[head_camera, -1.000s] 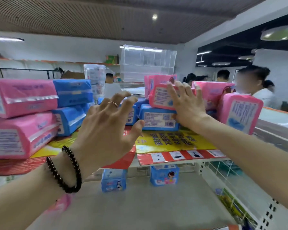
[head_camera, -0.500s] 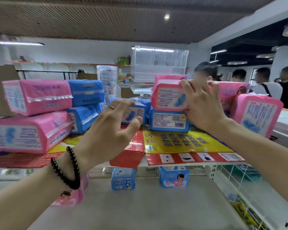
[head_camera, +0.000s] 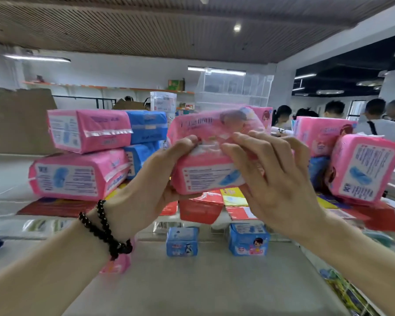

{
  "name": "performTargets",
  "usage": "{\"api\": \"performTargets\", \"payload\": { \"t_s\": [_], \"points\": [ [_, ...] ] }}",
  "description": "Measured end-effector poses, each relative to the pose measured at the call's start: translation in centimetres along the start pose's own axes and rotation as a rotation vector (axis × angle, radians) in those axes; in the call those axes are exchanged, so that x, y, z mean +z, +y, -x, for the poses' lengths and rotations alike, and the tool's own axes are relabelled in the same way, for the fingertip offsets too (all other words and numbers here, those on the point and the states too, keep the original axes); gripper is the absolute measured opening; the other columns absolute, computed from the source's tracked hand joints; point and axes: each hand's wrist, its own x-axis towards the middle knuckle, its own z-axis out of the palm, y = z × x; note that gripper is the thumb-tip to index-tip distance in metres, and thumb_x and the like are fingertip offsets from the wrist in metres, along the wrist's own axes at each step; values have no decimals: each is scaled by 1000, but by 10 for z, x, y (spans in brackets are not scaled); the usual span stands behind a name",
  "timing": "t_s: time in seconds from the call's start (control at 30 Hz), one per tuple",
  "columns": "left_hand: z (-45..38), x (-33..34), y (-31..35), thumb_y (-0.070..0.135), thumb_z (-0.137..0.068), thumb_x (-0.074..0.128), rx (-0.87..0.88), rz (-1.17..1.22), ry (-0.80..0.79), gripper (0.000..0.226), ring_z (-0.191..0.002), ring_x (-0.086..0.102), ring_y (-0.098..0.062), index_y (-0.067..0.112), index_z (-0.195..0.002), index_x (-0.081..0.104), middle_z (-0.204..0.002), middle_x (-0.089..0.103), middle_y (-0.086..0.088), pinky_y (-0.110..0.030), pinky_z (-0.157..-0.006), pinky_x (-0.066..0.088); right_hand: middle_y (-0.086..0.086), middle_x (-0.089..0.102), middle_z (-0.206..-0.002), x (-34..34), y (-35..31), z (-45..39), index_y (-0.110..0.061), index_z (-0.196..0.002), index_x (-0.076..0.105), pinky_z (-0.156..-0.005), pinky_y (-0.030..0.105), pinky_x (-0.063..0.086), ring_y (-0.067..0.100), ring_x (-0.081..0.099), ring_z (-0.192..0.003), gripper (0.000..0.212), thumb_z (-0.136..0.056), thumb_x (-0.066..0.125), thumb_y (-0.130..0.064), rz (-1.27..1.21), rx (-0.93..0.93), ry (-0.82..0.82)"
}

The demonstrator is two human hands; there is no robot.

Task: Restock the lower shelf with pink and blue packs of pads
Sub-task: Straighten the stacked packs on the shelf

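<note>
Both grips clamped on blurred pink pack [head_camera: 214,153], left hand [head_camera: 146,188], right hand [head_camera: 276,179], left fingers hidden behind it

The lower shelf [head_camera: 203,281] lay mostly bare at the front. Two small blue packs [head_camera: 182,241] stood at its back, apart. Stacked pink packs [head_camera: 82,172] crowded both sides of the upper shelf [head_camera: 55,207].
</note>
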Motion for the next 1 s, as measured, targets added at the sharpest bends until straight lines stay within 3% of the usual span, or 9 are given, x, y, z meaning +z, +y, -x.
{"api": "performTargets", "payload": {
  "t_s": [0.13,0.2,0.3,0.4,0.5,0.57,0.77,0.9,1.0],
  "points": [
    [12,-20,-7,46,-65,76,2,1,62,56,-95,75,-32,13,-110,68,-101,77,-13,-55,-88,58,14,45,-148,-14,-18,-2,-21,-146,38,-105,55,34,33,37,-137,83,-76,80,-40,-140,68,-279],
    [17,-32,-9,46,-65,84,21,-19,82,73,-94,75,-33,8,-123,60,-104,76,-14,-53,-85,59,6,24,-158,-27,-26,-5,-33,-150,22,-115,51,21,25,21,-146,102,-70,65,-78,-397,313,-425],
    [27,-48,-10,42,-70,76,77,-24,80,68,-92,76,-33,10,-127,57,-105,76,-14,-51,-84,59,-16,14,-158,-43,-29,-8,-53,-145,8,-119,51,21,9,17,-148,98,-65,49,-93,-816,681,-430],
    [42,-54,-8,38,-73,73,144,-52,22,59,-93,75,-32,12,-124,59,-105,77,-12,-49,-87,59,-16,42,-145,-53,-30,-16,-70,-130,29,-111,53,40,9,47,-133,81,-57,54,-96,-1172,945,-338],
    [61,-52,-10,35,-73,72,208,-107,-67,49,-92,76,-26,18,-118,60,-101,78,-5,-44,-84,61,9,64,-124,-63,-38,-17,-56,-133,40,-107,55,44,26,64,-118,81,-61,64,-87,-1359,1053,-345],
    [75,-49,-17,29,-76,70,258,-133,-145,46,-90,76,-21,21,-120,59,-100,78,-3,-30,-77,62,2,72,-115,-75,-49,-14,-46,-131,45,-102,47,52,20,69,-111,65,-74,66,-68,-1434,1100,-364],
    [98,-42,-45,29,-79,70,217,-123,-273,53,-97,74,-13,28,-129,51,-109,77,4,-20,-75,57,4,74,-114,-101,-70,9,-28,-123,55,-73,32,60,25,73,-102,44,-80,66,-29,-1519,1278,-274],
    [120,-41,-62,67,-68,78,199,-164,-259,77,-106,71,-11,30,-131,55,-119,72,6,-20,-79,56,5,72,-118,-116,-72,33,-30,-127,54,-72,34,61,28,72,-102,61,-73,82,-40,-1545,1239,-301],
    [144,-37,-78,58,-77,72,147,-210,-228,63,-107,71,-12,24,-128,58,-118,73,4,-24,-82,57,-2,76,-106,-126,-80,53,-38,-121,58,-66,27,60,20,75,-92,65,-63,86,-44,-1572,1186,-303]
  ]
}}
